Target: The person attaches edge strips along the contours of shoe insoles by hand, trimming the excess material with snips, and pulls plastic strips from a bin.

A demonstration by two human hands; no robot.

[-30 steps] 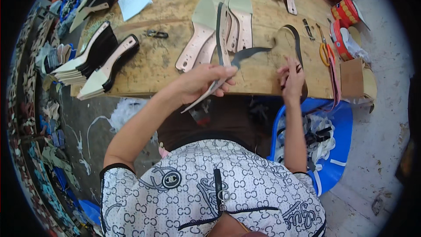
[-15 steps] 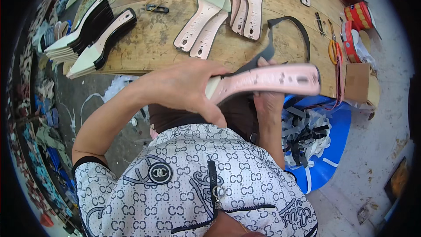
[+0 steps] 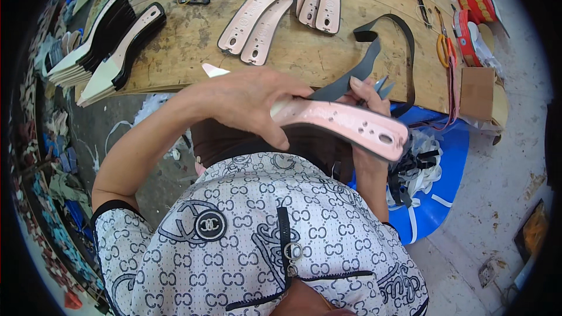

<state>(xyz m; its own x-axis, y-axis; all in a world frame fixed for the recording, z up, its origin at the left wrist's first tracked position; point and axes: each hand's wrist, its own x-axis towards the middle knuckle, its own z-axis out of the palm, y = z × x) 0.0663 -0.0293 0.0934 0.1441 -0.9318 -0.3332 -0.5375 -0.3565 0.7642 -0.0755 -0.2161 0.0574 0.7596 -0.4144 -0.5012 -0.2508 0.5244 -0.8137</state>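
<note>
A shoe insole (image 3: 345,120) lies across my lap side of the table, its pink heel part dotted with holes. My left hand (image 3: 246,96) wraps round its middle, thumb on the near side; a pale tip shows beyond the knuckles. On the far side of the insole, my right hand (image 3: 372,96) pinches a black strip (image 3: 366,67) between thumb and fingers. The strip runs to the insole's far edge and loops back over the table. Small metal blades, perhaps snips (image 3: 383,86), poke out of the right hand; their handles are hidden.
More pink insoles (image 3: 249,17) lie on the wooden table (image 3: 175,64), with black-edged stacks (image 3: 137,38) at left. Orange-handled scissors (image 3: 442,52), red rolls (image 3: 468,41) and a cardboard box (image 3: 477,93) are at right. A blue tub (image 3: 436,216) of strip scraps stands below.
The insole's heel end has swung down toward me and a little left. My right hand has come up beside it, and metal blades now show there.
</note>
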